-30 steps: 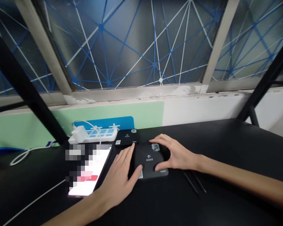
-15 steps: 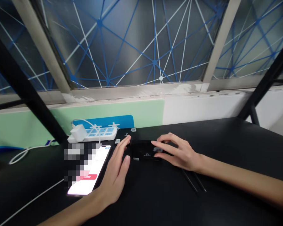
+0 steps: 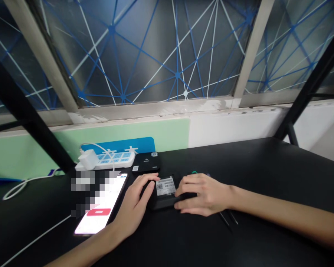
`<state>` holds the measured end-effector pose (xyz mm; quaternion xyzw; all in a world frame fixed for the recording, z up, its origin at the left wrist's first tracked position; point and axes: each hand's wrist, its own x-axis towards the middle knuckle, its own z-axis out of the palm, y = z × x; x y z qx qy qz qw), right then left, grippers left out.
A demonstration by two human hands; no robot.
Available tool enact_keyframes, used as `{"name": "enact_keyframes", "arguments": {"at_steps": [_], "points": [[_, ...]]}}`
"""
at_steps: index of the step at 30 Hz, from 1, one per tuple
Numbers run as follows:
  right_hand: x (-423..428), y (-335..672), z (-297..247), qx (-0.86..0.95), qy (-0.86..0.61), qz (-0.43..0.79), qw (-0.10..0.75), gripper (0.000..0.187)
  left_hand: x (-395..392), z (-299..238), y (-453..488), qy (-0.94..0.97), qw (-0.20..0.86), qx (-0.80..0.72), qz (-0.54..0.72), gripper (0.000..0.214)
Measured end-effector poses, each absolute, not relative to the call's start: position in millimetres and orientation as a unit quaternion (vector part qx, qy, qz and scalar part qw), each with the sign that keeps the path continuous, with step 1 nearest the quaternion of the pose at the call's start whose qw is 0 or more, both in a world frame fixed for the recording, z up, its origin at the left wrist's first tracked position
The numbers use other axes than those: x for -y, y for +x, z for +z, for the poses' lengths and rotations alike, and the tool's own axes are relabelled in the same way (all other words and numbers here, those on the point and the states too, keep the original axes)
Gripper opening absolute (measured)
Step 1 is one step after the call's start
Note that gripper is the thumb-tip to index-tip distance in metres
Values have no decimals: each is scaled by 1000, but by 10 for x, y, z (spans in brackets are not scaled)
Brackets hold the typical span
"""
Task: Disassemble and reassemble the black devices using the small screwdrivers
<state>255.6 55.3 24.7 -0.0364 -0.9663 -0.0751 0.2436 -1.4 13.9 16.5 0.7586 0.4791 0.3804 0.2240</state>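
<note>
Head view: the labelled black box (image 3: 164, 202) lies on the tabletop (image 3: 256, 163) between the hands, pale label upward; its inside is hidden. The right hand (image 3: 205, 194) grasps its right side with bent fingers. The left hand (image 3: 136, 200) touches its left edge; whether it grips, I cannot tell. Behind, a second black box (image 3: 146, 162) sits beside a power strip (image 3: 119, 160) with a white adapter (image 3: 88, 160) plugged in.

Behind the black worktop (image 3: 253, 165), the wall (image 3: 225, 128) is coloured pale green at left, white at right. Above, dark window panes (image 3: 144, 48) are crossed by blue and white lines and divided by pale frames (image 3: 252, 52). Slanting black posts (image 3: 308, 92) are seen at either side.
</note>
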Motion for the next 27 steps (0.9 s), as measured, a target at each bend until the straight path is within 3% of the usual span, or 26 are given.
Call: {"name": "enact_keyframes", "arguments": {"at_steps": [5, 11, 19, 24, 27], "points": [[-607, 2607, 472, 950, -167, -25, 262, 21, -145, 56, -20, 808, 130, -489, 302, 28], [-712, 2732, 747, 886, -450, 44, 101, 23, -119, -13, -22, 850, 9, -479, 220, 49], [-759, 2746, 608, 865, -498, 31, 56, 35, -118, -8, -35, 855, -27, -484, 185, 55], [-798, 2780, 508, 859, -505, 25, 84, 34, -115, 13, -32, 859, -15, -471, 201, 52], [-823, 2777, 487, 861, -486, 81, 130, 27, -120, 16, -36, 861, -8, -465, 208, 51]]}}
